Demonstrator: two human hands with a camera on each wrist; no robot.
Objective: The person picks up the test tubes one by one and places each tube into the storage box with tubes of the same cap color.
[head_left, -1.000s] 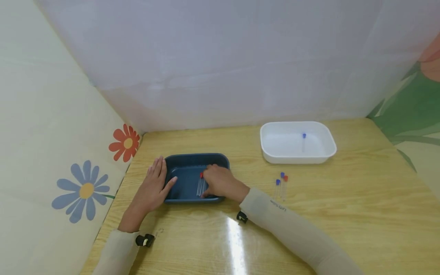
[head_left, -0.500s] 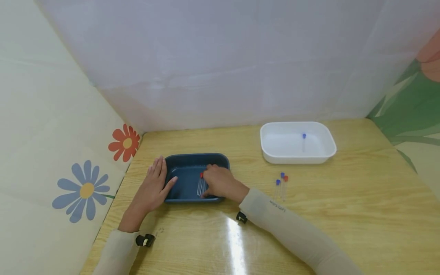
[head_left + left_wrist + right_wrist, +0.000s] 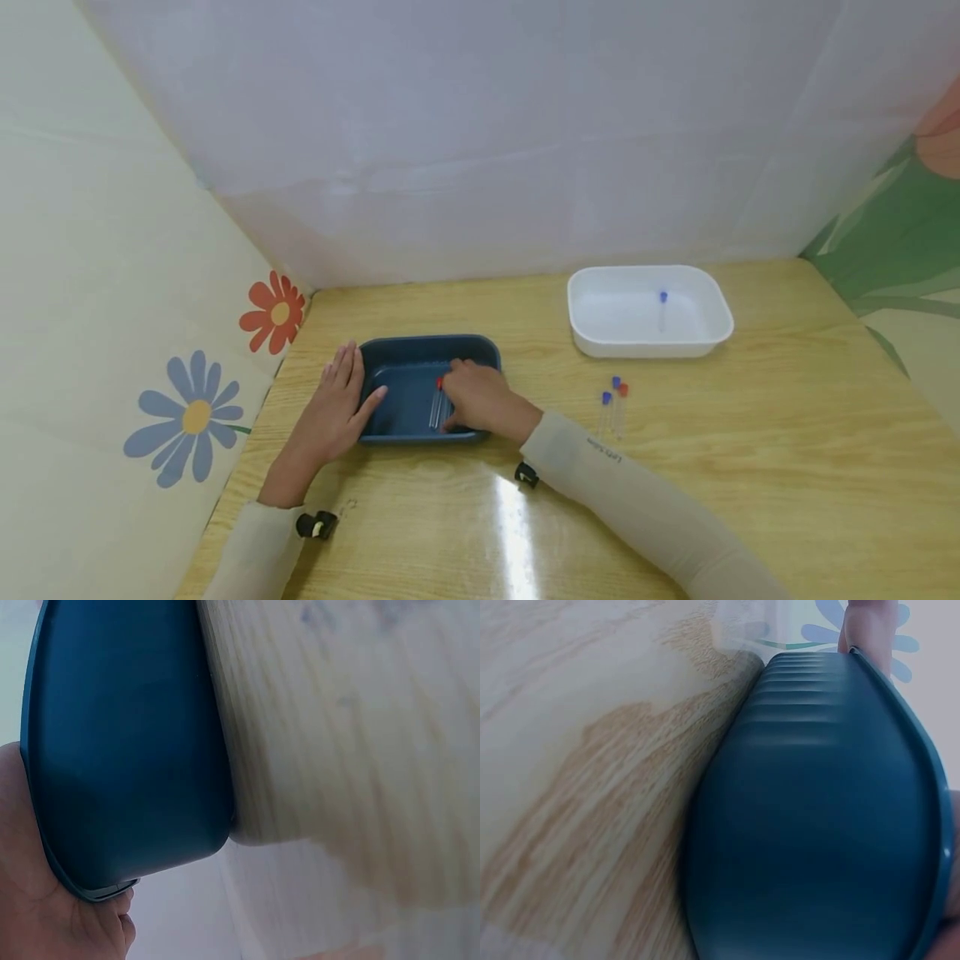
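My left hand (image 3: 337, 408) rests on the left end of a dark blue tray (image 3: 397, 392), its fingers straight along the rim and its thumb over the inside. Down in the right part of this tray is my right hand (image 3: 480, 398), with bent fingers toward the far side and the thumb near the front wall. Clear test tubes (image 3: 436, 408) with a red cap (image 3: 439, 382) lie right beside its thumb and fingers. I cannot tell whether the fingers hold a tube, as the hand hides that spot. The wrist views show mostly the tray's outer wall (image 3: 127, 750).
Back right stands a white tray (image 3: 648, 348) with one blue-capped tube (image 3: 663, 310) inside. In front of it, two blue-capped tubes (image 3: 606, 408) and a red-capped one (image 3: 622, 404) lie on the wooden table (image 3: 750, 467). Walls rise behind and at the left.
Both hands and the trays stay nearly where they were. Beside the right hand, the visible tubes in the blue tray look slightly closer together than before.
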